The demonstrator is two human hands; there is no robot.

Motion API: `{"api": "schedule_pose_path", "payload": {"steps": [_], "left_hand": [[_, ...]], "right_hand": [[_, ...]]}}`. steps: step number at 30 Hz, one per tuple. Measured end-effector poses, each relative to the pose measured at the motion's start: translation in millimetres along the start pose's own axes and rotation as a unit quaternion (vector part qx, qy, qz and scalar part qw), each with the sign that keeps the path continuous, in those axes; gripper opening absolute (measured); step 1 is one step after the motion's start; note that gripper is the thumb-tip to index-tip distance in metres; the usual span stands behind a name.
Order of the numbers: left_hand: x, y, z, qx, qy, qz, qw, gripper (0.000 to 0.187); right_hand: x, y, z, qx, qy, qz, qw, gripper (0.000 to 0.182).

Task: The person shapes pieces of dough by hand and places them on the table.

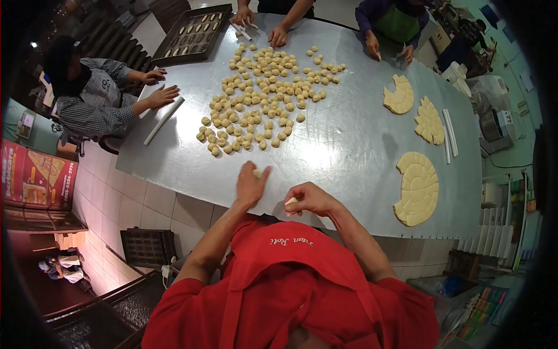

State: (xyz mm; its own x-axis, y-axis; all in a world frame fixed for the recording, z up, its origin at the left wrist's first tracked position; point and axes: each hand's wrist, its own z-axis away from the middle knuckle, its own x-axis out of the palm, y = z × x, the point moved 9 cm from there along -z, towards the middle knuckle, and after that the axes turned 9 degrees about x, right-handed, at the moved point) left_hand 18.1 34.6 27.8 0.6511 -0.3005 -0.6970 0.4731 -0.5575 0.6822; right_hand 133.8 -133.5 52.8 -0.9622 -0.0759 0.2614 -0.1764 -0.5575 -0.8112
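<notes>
My left hand [250, 187] is over the near edge of the metal table, just short of the pile of dough balls [256, 104]. A small pale dough piece [257, 173] shows between its curled fingers and thumb, partly hidden and slightly blurred. To its right, my right hand [314, 199] pinches another small dough piece [291, 201] between thumb and fingers, close in front of my red apron. Many round, pale yellow balls lie loose across the table's middle and far side.
Scored, flattened dough sheets [417, 189] lie on the right, beside white rods [450, 135]. Another white rod [164, 121] rests at left. A dark tray [192, 36] of shaped dough stands at the far left. Co-workers' hands [161, 96] are along the left and far edges.
</notes>
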Motion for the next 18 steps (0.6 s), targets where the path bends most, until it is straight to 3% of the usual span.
{"api": "schedule_pose_path", "payload": {"steps": [1, 2, 3, 4, 5, 6, 7, 9, 11, 13, 15, 18], "left_hand": [[-16.7, -15.0, 8.1, 0.053, 0.031, -0.06, 0.996, 0.03], [-26.7, -40.0, 14.3, 0.028, -0.029, -0.123, 0.992, 0.025], [-33.0, -59.3, 19.5, 0.006, -0.088, -0.186, 0.979, 0.023], [-39.3, -61.7, 24.9, 0.006, -0.089, -0.184, 0.979, 0.023], [-48.7, -55.8, 32.0, 0.045, -0.066, -0.173, 0.982, 0.024], [-56.7, -51.2, 37.2, 0.083, -0.044, -0.162, 0.982, 0.027], [-41.7, -37.8, 38.9, 0.145, -0.079, -0.131, 0.978, 0.032], [-4.8, 4.6, 38.8, 0.229, -0.146, 0.014, 0.962, 0.04], [33.3, 37.6, 10.2, 0.29, -0.213, 0.009, 0.933, 0.039], [46.1, 28.5, -27.5, 0.299, -0.159, 0.034, 0.94, 0.043], [22.7, 17.8, -47.3, 0.342, -0.144, -0.034, 0.928, 0.04], [-19.3, -25.8, -30.9, 0.287, -0.099, -0.04, 0.952, 0.037]], "right_hand": [[1.1, 8.7, 4.1, 0.004, 0.0, -0.002, 1.0, 0.024], [-36.3, 14.7, 16.7, -0.017, 0.216, 0.045, 0.975, 0.021], [-67.7, 20.2, 42.8, -0.036, 0.421, 0.092, 0.902, 0.017], [-72.8, 41.5, 46.0, -0.035, 0.423, 0.092, 0.901, 0.017], [-74.3, 42.0, 65.7, -0.114, 0.521, 0.263, 0.804, 0.016], [-56.7, 34.7, 79.8, -0.187, 0.589, 0.418, 0.666, 0.014], [-48.5, 32.4, 69.5, -0.185, 0.588, 0.418, 0.668, 0.014], [-0.3, 28.9, 20.0, -0.243, 0.441, 0.457, 0.733, 0.017], [7.2, 10.3, -33.3, -0.287, 0.376, 0.465, 0.748, 0.018], [-21.0, -7.2, -66.5, -0.281, 0.392, 0.49, 0.726, 0.02], [-52.0, -32.4, -49.3, -0.295, 0.473, 0.477, 0.679, 0.018], [-68.3, -8.2, -17.0, -0.21, 0.506, 0.528, 0.649, 0.013]]}}
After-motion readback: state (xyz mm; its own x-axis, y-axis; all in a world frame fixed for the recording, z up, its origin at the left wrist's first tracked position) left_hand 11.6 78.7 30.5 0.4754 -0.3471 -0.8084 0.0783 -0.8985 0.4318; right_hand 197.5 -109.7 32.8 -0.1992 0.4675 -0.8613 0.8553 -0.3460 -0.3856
